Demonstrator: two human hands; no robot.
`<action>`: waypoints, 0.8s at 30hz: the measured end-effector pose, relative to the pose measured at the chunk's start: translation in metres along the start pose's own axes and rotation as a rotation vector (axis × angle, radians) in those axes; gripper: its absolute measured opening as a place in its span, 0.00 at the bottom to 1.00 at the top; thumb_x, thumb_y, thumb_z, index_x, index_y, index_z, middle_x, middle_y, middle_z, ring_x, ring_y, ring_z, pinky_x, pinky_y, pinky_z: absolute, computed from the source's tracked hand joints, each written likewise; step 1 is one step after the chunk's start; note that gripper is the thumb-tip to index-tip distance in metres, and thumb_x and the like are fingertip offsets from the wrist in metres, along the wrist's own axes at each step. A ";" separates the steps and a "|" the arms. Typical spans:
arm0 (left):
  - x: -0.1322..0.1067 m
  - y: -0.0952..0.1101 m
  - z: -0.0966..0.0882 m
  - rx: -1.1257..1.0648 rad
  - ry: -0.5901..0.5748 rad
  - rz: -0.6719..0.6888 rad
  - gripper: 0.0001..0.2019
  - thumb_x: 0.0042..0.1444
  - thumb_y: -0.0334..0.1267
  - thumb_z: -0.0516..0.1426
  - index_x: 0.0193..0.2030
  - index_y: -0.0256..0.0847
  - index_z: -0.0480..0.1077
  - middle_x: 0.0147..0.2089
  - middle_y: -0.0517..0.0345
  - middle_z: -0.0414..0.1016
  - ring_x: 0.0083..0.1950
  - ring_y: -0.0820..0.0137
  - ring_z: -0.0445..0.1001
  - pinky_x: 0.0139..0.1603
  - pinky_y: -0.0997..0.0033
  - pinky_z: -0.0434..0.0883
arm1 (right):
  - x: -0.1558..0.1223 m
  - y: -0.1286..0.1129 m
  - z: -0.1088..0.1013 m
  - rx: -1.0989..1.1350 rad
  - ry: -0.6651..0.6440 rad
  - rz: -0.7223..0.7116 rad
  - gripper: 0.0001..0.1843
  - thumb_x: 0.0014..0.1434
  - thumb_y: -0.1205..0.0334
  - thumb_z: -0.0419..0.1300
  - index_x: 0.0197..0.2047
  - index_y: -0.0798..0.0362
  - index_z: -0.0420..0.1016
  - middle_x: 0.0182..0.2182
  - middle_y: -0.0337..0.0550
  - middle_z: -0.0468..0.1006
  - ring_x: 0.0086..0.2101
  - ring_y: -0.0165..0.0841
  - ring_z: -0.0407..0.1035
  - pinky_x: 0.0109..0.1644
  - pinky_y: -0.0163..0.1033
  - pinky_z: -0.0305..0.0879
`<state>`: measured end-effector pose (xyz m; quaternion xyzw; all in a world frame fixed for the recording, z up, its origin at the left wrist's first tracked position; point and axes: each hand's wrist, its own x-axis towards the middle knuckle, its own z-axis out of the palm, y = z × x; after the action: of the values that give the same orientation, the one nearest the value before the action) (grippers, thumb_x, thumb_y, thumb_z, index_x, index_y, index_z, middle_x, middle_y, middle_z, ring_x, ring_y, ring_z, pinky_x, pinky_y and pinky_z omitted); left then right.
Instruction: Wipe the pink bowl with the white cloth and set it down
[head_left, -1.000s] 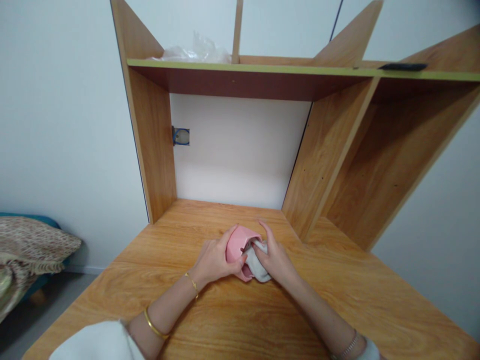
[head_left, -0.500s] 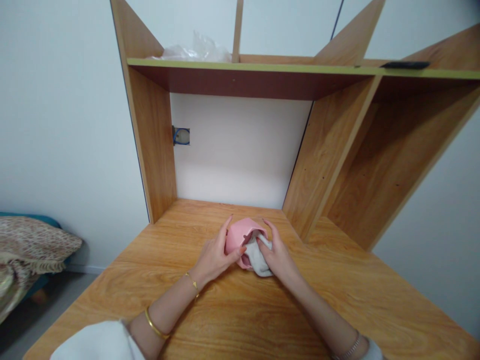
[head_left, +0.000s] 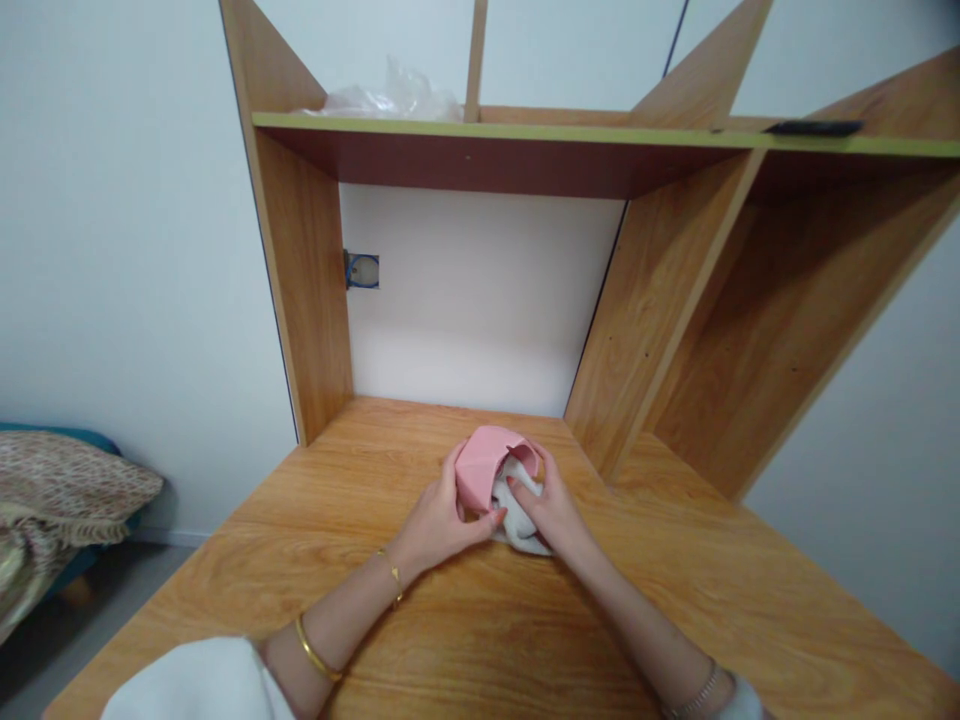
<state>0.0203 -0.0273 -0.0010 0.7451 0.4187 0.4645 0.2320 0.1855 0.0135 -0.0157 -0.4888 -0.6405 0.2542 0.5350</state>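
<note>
Take the pink container (head_left: 480, 470) as the reference for all positions. It is between your hands, over the wooden desktop (head_left: 300, 540), on the near side of the white back panel (head_left: 480, 300); whether its underside touches the desktop cannot be told.

Change noted: over the last second, the container has shifted slightly toward the back panel and rolled, so that more of its outer wall shows. Your left index finger, raised beside the container half a second ago, is now wrapped against its side. Judged effect: the mouth is turned toward your right hand, giving the pale cloth (head_left: 519, 530) access to the rim and the inside edge.

Your left hand (head_left: 435, 520) grasps the container from its left, fingers around the far side and thumb at the lower rim, beside the cloth. Your right hand (head_left: 555, 505), at the container's right, grips the cloth with the thumb pressing it at the mouth; the other fingers are partly hidden behind the rim.

Container condition: smooth pink wall with broad facets, tilted on its side, with a small notch in the rim. The cloth, bunched and creased, fills part of the mouth and hangs below it.
</note>
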 end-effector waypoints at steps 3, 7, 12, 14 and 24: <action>0.001 0.003 -0.002 0.060 0.024 -0.017 0.39 0.47 0.44 0.57 0.62 0.38 0.42 0.53 0.47 0.64 0.50 0.63 0.67 0.49 0.65 0.65 | 0.002 -0.004 -0.006 -0.127 -0.003 0.031 0.35 0.46 0.57 0.56 0.56 0.55 0.52 0.34 0.43 0.73 0.31 0.34 0.69 0.35 0.37 0.63; 0.000 0.005 -0.007 0.239 -0.041 -0.039 0.40 0.43 0.47 0.58 0.61 0.39 0.46 0.47 0.49 0.70 0.43 0.60 0.71 0.43 0.62 0.67 | 0.003 -0.013 -0.013 -0.350 -0.005 0.070 0.39 0.46 0.56 0.57 0.59 0.57 0.49 0.17 0.31 0.65 0.17 0.30 0.60 0.20 0.32 0.53; 0.001 0.002 -0.011 0.376 -0.082 -0.014 0.37 0.45 0.46 0.55 0.61 0.40 0.47 0.41 0.52 0.73 0.36 0.61 0.73 0.39 0.62 0.68 | -0.003 -0.023 -0.014 -0.427 -0.086 0.021 0.38 0.48 0.60 0.55 0.61 0.54 0.46 0.14 0.29 0.62 0.17 0.30 0.61 0.21 0.30 0.51; 0.001 -0.001 -0.012 0.388 -0.097 0.014 0.36 0.45 0.45 0.54 0.61 0.41 0.49 0.40 0.52 0.74 0.36 0.61 0.73 0.39 0.63 0.69 | -0.006 -0.026 -0.014 -0.447 -0.126 0.000 0.37 0.48 0.61 0.54 0.61 0.53 0.47 0.15 0.30 0.63 0.19 0.30 0.63 0.23 0.30 0.52; 0.001 -0.003 -0.012 0.356 -0.098 0.027 0.34 0.49 0.50 0.52 0.61 0.40 0.50 0.44 0.50 0.72 0.39 0.60 0.72 0.41 0.61 0.67 | -0.010 -0.024 -0.017 -0.380 -0.251 -0.080 0.33 0.51 0.63 0.50 0.60 0.53 0.48 0.24 0.38 0.73 0.27 0.34 0.69 0.30 0.33 0.59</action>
<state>0.0084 -0.0255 0.0031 0.8017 0.4724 0.3493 0.1103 0.1926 -0.0080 0.0056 -0.5196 -0.7572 0.1662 0.3592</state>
